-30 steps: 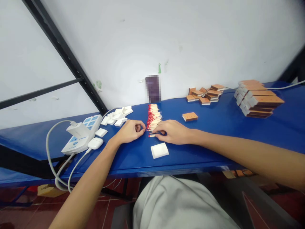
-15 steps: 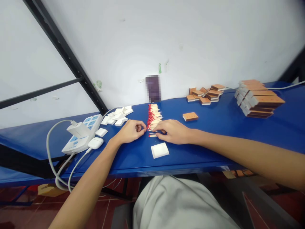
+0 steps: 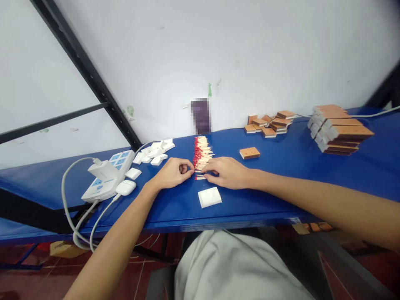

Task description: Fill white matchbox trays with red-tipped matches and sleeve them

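Note:
A pile of red-headed matches (image 3: 204, 152) runs away from me on the blue table, heads to the left. My left hand (image 3: 173, 172) is at the head side, its thumb and forefinger closed in a pinch at the end of a match. Opposite it, my right hand (image 3: 226, 171) has its thumb and forefinger bent close together at the bare stick ends. A few loose matches (image 3: 200, 177) lie just in front of the pile, partly under the right thumb. Closer to me rests a white matchbox tray (image 3: 210, 197). The fingertips hide exactly what is gripped.
White trays (image 3: 153, 151) are heaped on the left beside a power strip (image 3: 108, 177) with cables and a white earbud case (image 3: 125, 187). One brown matchbox (image 3: 250, 153) lies right of the pile. Behind it are more boxes (image 3: 271, 123) and a large stack (image 3: 339, 129).
My left hand has shifted slightly right, toward the match heads and the right fingertips. The right hand and the other things have hardly moved.

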Action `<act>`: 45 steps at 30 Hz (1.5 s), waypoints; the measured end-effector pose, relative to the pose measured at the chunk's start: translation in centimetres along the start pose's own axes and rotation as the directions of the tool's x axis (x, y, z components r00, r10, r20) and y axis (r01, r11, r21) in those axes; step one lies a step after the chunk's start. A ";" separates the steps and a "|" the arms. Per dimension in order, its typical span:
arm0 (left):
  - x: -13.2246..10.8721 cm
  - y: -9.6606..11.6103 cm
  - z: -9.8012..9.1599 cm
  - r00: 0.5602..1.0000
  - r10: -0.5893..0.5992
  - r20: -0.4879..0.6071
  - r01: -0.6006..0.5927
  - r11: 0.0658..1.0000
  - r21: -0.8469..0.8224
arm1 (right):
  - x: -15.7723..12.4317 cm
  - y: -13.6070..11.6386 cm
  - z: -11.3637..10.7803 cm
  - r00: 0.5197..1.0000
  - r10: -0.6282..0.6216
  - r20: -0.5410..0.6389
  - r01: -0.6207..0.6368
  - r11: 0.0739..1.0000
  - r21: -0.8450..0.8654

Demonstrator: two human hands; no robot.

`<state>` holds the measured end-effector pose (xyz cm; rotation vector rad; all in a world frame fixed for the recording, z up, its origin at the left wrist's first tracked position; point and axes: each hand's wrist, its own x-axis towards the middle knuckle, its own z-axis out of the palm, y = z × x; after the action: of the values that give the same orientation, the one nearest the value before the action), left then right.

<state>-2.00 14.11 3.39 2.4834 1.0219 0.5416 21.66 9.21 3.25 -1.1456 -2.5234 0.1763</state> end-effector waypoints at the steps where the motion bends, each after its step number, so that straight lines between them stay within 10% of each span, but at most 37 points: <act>1: 0.0 0.1 0.0 1.000 0.001 0.001 -0.001 1.000 -0.002 | 0.0 0.0 0.0 1.000 0.000 0.002 0.000 1.000 -0.001; 45: -0.4 1.0 -0.2 0.997 0.004 0.080 0.006 0.993 -0.119 | -0.1 -0.3 -0.2 0.985 -0.172 0.015 0.170 0.979 0.109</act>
<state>-1.76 13.26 3.93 2.3793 0.9321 0.4841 21.58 8.89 3.49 -0.8858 -2.5832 0.2788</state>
